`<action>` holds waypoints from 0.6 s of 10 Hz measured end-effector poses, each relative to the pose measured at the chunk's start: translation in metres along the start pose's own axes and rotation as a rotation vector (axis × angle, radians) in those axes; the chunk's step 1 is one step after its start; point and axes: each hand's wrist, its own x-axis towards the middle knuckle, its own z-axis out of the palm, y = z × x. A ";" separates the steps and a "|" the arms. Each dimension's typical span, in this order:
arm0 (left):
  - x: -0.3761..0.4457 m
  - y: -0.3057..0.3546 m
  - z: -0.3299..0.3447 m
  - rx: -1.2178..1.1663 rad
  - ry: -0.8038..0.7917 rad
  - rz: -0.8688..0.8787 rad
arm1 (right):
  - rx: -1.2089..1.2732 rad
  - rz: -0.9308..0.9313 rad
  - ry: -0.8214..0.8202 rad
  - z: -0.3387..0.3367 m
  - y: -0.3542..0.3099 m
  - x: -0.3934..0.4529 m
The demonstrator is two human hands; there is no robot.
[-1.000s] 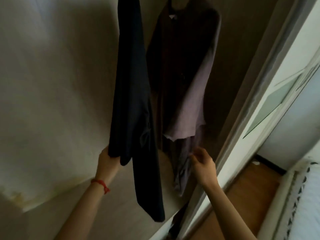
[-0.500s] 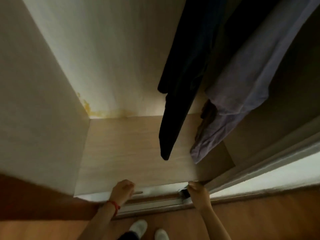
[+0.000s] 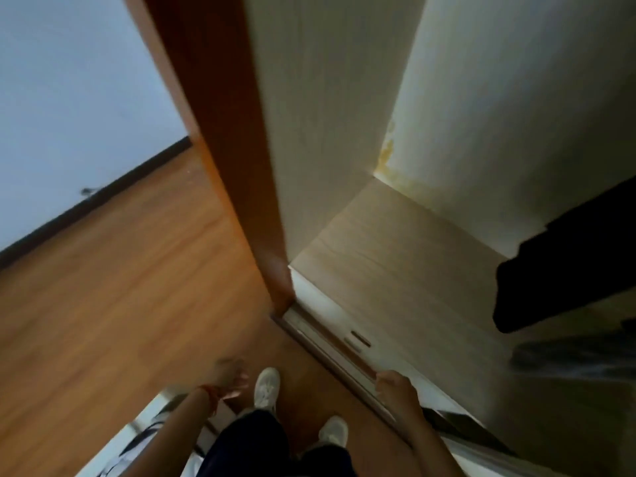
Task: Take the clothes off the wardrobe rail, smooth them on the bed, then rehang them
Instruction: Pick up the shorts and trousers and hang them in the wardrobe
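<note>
Two hands, and neither one is on a garment right now. I'm looking almost straight down past the white shoes [image 3: 266, 387] onto the wooden floor [image 3: 113, 287], with the wardrobe opening off to the right. My right hand [image 3: 395, 390] sits low against the sliding-door track [image 3: 347, 352] at the wardrobe's front edge; the fingers look curled, but whether they grip the rail or only rest on it I cannot tell. My left hand [image 3: 230, 378], red cord at the wrist, is smeared by motion out over the floor, fingers loosely spread and holding nothing. I'd read that as the body turning away from the wardrobe, the right hand steadying on the edge.

As for the clothes, only the dark garment [image 3: 564, 270] shows, its hem hanging inside the wardrobe at the right edge of view, well apart from both hands. A patterned white surface [image 3: 137, 438] at the bottom left may be the bed, though I can't be sure.

Against half a second ago, the view has swung hard to the left: both hands were at the track then, now the left has come away, and the lilac garment has slipped out of frame.
</note>
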 end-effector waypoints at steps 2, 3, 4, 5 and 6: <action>-0.015 -0.026 -0.079 -0.201 0.294 -0.020 | -0.244 -0.157 -0.097 0.059 -0.075 0.034; -0.007 -0.033 -0.128 -0.268 0.340 -0.021 | -0.290 -0.192 -0.129 0.099 -0.128 0.048; 0.001 -0.030 -0.172 -0.337 0.411 -0.018 | -0.309 -0.190 -0.181 0.132 -0.174 0.053; 0.007 -0.021 -0.211 -0.360 0.426 -0.041 | -0.329 -0.183 -0.241 0.168 -0.219 0.060; 0.015 -0.004 -0.246 -0.395 0.443 -0.049 | -0.360 -0.211 -0.280 0.209 -0.261 0.066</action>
